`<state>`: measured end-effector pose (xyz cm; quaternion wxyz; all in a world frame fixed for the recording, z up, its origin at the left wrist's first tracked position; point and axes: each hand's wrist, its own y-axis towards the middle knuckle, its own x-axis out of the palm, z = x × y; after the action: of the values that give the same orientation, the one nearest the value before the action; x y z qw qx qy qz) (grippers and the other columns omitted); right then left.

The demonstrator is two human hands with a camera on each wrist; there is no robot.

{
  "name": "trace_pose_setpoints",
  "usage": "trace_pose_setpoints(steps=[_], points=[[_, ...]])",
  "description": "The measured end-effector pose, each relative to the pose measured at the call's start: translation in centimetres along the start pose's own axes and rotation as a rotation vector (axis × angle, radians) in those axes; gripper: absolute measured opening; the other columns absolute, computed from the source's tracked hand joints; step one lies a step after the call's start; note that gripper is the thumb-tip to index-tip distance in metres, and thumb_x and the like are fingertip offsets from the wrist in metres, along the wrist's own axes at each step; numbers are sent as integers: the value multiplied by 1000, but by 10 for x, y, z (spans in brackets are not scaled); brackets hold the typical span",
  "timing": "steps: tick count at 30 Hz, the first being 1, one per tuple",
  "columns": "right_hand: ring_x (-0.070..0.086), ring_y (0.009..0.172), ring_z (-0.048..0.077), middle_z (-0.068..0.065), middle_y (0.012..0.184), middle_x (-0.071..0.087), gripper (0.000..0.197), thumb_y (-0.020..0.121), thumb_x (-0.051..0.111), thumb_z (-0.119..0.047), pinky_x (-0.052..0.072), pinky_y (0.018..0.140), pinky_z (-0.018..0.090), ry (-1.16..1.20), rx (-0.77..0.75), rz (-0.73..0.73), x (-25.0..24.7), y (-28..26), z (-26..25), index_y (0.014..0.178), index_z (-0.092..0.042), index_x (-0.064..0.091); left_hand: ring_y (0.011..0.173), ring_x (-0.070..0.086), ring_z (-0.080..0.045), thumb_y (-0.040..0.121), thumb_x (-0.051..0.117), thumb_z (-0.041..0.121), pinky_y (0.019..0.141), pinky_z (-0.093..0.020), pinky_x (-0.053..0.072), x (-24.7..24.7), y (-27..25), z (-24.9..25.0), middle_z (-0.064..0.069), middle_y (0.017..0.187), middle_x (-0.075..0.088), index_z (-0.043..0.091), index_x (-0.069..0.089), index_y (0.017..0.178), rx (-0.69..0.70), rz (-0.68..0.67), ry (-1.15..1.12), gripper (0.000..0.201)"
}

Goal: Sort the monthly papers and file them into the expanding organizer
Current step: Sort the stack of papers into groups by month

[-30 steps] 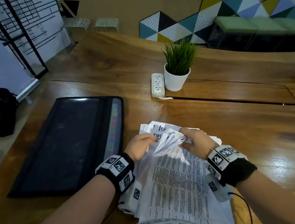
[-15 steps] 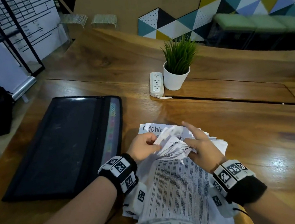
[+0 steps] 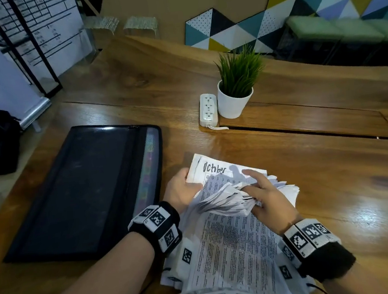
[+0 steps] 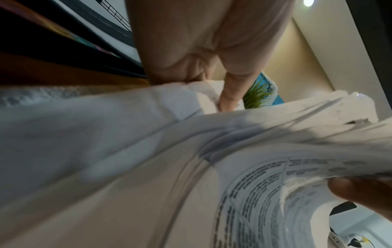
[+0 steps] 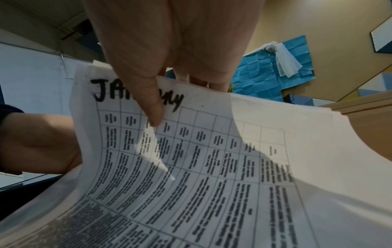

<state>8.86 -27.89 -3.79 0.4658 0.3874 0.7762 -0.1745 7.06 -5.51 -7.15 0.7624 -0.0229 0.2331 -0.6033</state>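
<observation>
A black expanding organizer [image 3: 79,191] lies flat and closed on the left of the wooden bench [image 3: 338,190], coloured tabs showing along its right edge. Just right of it, the left hand [image 3: 183,191] grips the left edge of a stack of printed papers [image 3: 233,246] that lies on the bench in front of the person. The sheet headed "October" [image 3: 217,168] is exposed at the far end. The right hand [image 3: 266,196] pinches a fanned bundle of lifted sheets, thumb on a sheet headed "January" [image 5: 191,151]. Further back stand a white power strip [image 3: 207,109] and a potted plant [image 3: 237,86].
</observation>
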Motion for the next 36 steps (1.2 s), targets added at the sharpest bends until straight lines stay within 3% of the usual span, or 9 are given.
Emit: trace_pose_setpoints(steps=[4,7,12,15,21,25,29,33,36], points=[[54,94,7,-5,147,15,41,66,59,19,40,77,21,-11,33,-22,-7,-1,-2,98,-6,66,84,70,-22,54,73,38,78,-43,56,-1,-14,1,-5,88,75,9,74,85,57,-55,-99,43],[60,93,13,-7,148,19,41,67,60,17,41,73,20,-14,13,-29,-8,0,0,98,-10,66,86,71,-24,46,77,37,79,-49,56,0,-16,1,-3,86,75,13,74,82,49,-94,-120,43],[54,113,25,0,133,51,42,67,65,12,44,90,28,-18,-24,-16,-6,0,2,102,-12,68,76,70,-16,59,85,31,73,-41,58,3,-23,4,2,79,74,13,74,75,31,-105,-171,26],[54,113,27,4,126,58,40,70,65,10,42,92,31,-23,17,3,-7,-3,2,104,-12,68,51,41,-14,84,70,30,51,-31,32,-2,-27,2,-1,53,49,6,53,54,72,-88,-182,43],[58,105,28,3,113,65,47,65,62,10,39,90,29,-28,-3,7,-1,-9,7,105,-14,68,75,58,-21,67,59,23,69,-34,43,-19,-14,-7,-24,90,69,-5,67,85,55,-67,-80,34],[60,97,28,4,103,67,44,65,62,11,46,85,33,-35,-14,33,-3,-8,5,102,-11,68,77,62,-29,72,52,33,73,-41,49,-29,-9,-14,-24,86,68,-7,65,80,69,-66,156,43],[58,97,26,2,101,67,43,67,62,11,40,81,25,-34,4,26,-7,-4,3,103,-11,68,77,64,-23,91,54,10,73,-32,50,-49,3,-12,-11,86,70,8,69,86,42,125,59,16],[59,97,27,2,100,67,39,70,65,8,42,80,26,-20,-4,10,-7,-2,3,101,-13,68,79,66,-17,88,55,16,76,-33,54,-89,9,-8,9,76,71,23,70,78,47,319,-11,19],[58,104,28,5,109,66,39,70,65,9,49,87,37,-23,4,7,-7,3,2,104,-12,67,83,60,-18,91,51,13,76,-28,45,-121,10,-2,-1,89,69,13,68,87,71,485,-22,17]])
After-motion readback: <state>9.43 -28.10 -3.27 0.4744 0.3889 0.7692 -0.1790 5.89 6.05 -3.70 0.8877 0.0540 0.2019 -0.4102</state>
